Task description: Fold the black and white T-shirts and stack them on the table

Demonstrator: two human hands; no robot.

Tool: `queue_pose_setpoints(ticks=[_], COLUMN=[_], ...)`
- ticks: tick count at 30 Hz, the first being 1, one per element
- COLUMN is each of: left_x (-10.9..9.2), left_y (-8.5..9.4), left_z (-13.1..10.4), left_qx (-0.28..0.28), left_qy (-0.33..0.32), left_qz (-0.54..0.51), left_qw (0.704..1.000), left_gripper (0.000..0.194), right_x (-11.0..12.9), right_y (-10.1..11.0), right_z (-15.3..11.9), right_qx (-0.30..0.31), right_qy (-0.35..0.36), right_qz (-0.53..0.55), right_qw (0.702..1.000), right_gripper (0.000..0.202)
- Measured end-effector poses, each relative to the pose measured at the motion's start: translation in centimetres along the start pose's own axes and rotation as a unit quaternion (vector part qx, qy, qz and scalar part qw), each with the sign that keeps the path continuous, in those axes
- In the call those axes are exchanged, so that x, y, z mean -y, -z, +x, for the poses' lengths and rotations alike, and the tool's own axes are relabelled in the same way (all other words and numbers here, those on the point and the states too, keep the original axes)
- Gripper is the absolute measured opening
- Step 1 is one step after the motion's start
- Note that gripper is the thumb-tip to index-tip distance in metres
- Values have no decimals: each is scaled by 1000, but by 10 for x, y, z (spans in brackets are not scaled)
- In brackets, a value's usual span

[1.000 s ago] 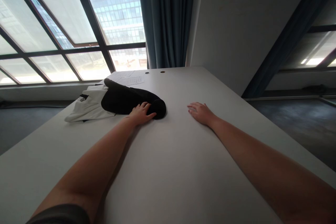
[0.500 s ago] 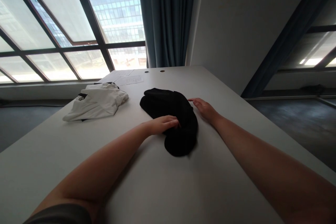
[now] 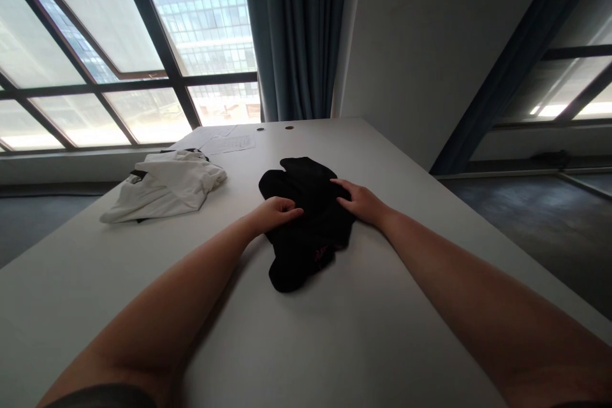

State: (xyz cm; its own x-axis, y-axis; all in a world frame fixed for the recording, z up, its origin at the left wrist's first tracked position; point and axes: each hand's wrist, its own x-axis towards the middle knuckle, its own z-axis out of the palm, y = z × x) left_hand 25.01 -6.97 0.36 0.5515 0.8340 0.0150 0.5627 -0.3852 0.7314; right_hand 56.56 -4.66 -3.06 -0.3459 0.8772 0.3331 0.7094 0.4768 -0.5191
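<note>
A crumpled black garment (image 3: 310, 223) lies bunched on the white table (image 3: 268, 344) in front of me, with a small reddish mark near its lower right edge. My left hand (image 3: 277, 212) is closed on the garment's left side, fingers curled and thumb stretched over the cloth. On the opposite side, my right hand (image 3: 361, 201) rests against the garment with its index finger and thumb apart; its other fingers are mostly hidden.
A white garment (image 3: 174, 185) with dark trim lies in a heap at the left of the table. Behind it are sheets of paper (image 3: 234, 143). Two round holes show near the table's far end, and a blue curtain (image 3: 301, 38) hangs beyond.
The black garment has been turned and its shape has altered; its lower lobe now lies further left. My left hand has shifted left, and my right hand has come onto the cloth.
</note>
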Motion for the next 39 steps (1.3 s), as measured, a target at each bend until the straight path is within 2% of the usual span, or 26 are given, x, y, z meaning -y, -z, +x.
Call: queue_pose_setpoints(ticks=[3, 7, 9, 12, 15, 20, 23, 26, 28, 30, 34, 36, 39], left_x=[14, 34, 45, 60, 73, 85, 87, 82, 72, 56, 21, 10, 8], left_y=[8, 28, 38, 51, 61, 74, 83, 87, 82, 70, 31, 13, -1], left_z=[3, 2, -1, -5, -7, -12, -19, -24, -23, -19, -7, -4, -1], left_qx=[-60, -112, -146, -185, -201, -281, -289, -309, -332, -330, -242, -183, -111], left_qy=[-4, -3, -11, -4, 53, 191, 245, 261, 220, 127, -71, -115, -114], left_qz=[50, 151, 196, 237, 285, 355, 376, 394, 403, 403, 359, 337, 309], left_qw=[997, 982, 970, 954, 936, 871, 845, 825, 824, 844, 899, 916, 938], left_gripper=[56, 47, 40, 48, 42, 34, 33, 37, 42, 44, 49, 56, 69], right_x=[2, 4, 5, 4, 4, 16, 24, 23, 19, 15, 14, 18, 26], right_y=[4, 5, 3, 1, 1, 0, -5, -13, -16, -17, -16, -14, -12], right_z=[-1, 1, 3, 4, 4, 0, -1, -1, 1, 3, 5, 4, 1], right_qx=[-20, -68, -93, -109, -82, -25, 8, 45, 41, 18, 6, 12, 26], right_qy=[-15, -10, -12, -23, -33, -15, 36, 89, 100, 98, 103, 99, 78], right_qz=[17, 46, 67, 121, 187, 239, 155, 27, -30, -64, -82, -66, -21], right_qw=[1000, 997, 993, 986, 978, 971, 987, 995, 994, 993, 991, 993, 996], right_gripper=[54, 40, 40, 49, 59, 66, 73, 70, 59, 47, 37, 36, 33])
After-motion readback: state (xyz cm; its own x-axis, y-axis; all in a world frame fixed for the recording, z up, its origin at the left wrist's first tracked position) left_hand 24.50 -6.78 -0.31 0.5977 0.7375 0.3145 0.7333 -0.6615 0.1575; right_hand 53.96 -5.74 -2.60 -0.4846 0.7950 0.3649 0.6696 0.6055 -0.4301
